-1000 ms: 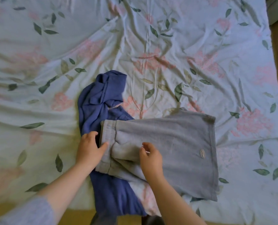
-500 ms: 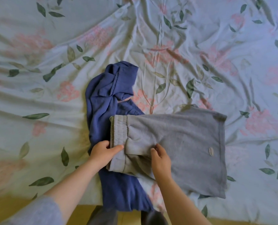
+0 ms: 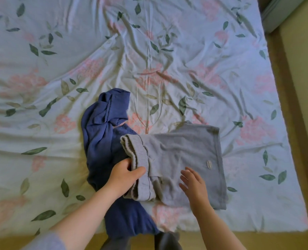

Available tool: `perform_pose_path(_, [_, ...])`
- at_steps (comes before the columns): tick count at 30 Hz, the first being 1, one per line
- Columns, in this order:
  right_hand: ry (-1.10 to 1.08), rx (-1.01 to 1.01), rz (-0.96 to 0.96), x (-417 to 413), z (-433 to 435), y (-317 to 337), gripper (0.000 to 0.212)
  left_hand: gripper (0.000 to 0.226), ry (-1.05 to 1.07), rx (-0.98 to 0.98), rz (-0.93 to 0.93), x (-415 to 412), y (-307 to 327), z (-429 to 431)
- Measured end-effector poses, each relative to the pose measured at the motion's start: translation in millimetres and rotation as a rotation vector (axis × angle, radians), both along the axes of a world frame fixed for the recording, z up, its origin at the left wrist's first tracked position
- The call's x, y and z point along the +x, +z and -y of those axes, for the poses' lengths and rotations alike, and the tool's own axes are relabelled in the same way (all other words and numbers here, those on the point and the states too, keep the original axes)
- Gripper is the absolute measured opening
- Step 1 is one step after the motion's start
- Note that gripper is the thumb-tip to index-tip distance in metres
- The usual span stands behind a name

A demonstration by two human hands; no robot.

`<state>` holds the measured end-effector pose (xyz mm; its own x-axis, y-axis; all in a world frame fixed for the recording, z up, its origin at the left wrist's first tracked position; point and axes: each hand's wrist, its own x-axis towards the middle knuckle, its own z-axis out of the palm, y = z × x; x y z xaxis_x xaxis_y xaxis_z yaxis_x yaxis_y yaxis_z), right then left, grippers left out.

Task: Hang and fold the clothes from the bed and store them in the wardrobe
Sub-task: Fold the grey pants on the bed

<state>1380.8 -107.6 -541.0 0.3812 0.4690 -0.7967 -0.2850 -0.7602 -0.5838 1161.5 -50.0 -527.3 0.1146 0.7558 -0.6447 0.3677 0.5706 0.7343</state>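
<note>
Grey shorts (image 3: 184, 154) lie folded on the bed near its front edge, waistband to the left, a small oval label near the right hem. My left hand (image 3: 126, 175) grips the waistband, thumb on top and fingers tucked under it, and the band is lifted slightly. My right hand (image 3: 193, 183) hovers or rests lightly over the lower middle of the shorts with its fingers spread. A crumpled blue garment (image 3: 102, 134) lies under and left of the shorts and hangs over the bed's front edge.
The bed carries a wrinkled pale sheet with pink flowers and green leaves (image 3: 149, 60). A yellow-brown floor strip (image 3: 301, 105) runs along the bed's right side and front. A grey object (image 3: 275, 13) sits at the top right corner.
My left hand has closed on the waistband and raised it. My right hand has let go of the fabric it was pinching and opened its fingers, shifting slightly right.
</note>
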Motion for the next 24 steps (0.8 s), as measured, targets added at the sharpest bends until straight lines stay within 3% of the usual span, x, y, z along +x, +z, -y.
perform_pose_path(8, [-0.122,0.045,0.012,84.9,18.4,28.5,0.032,0.006,-0.148,0.089,-0.163,89.4,17.1,-5.2])
perform_pose_path(17, [-0.16,0.019,-0.011,155.9,34.8,13.2,0.027,0.02,-0.333,0.092,-0.308,192.7,-10.4,0.5])
perform_pose_path(20, [-0.148,-0.01,-0.029,172.1,38.4,1.1,0.028,0.033,-0.328,0.034,-0.235,218.7,-29.3,8.8])
perform_pose_path(22, [-0.133,-0.039,-0.025,180.8,38.8,-8.4,0.028,0.032,-0.27,-0.096,-0.084,231.6,-39.6,13.3])
perform_pose_path(24, [-0.094,-0.07,0.003,187.3,38.4,-18.5,0.028,0.028,-0.266,-0.104,-0.061,236.2,-49.5,14.9])
